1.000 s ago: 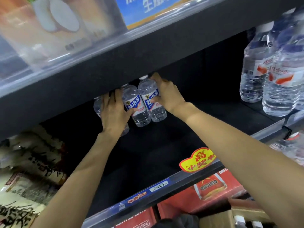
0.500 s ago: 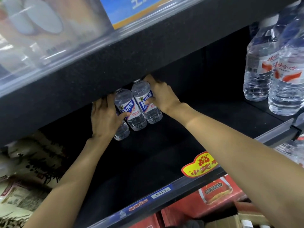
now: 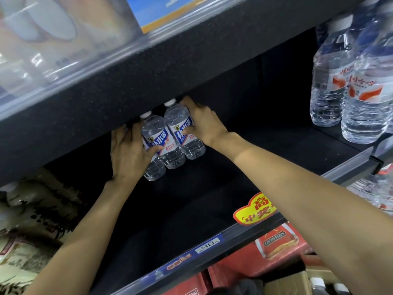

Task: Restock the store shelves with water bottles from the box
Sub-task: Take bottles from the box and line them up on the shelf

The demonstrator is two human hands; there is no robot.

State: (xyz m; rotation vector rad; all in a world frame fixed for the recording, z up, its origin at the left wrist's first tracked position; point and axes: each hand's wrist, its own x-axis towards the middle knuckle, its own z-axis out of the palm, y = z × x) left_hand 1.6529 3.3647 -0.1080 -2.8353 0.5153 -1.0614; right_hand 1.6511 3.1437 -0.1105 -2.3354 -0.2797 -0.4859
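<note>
Three small clear water bottles with blue-and-white labels (image 3: 170, 137) stand close together deep on the black shelf (image 3: 212, 188), their caps just under the shelf above. My left hand (image 3: 129, 154) wraps around the left side of the group, its thumb across the middle bottle and covering most of the leftmost one. My right hand (image 3: 204, 122) presses against the right bottle, fingers on its shoulder and label. The box is barely in view at the bottom right.
Large water bottles with red-and-white labels (image 3: 357, 88) stand at the shelf's right end. The thick upper shelf edge (image 3: 148, 81) overhangs my hands. A yellow-red promo tag (image 3: 255, 209) and price strip (image 3: 208, 245) line the front edge. Red cartons (image 3: 276, 250) sit below, printed bags (image 3: 27, 226) at left.
Both hands have stayed on the bottle group and slid it a little further back and to the right on the shelf; the camera has shifted slightly.
</note>
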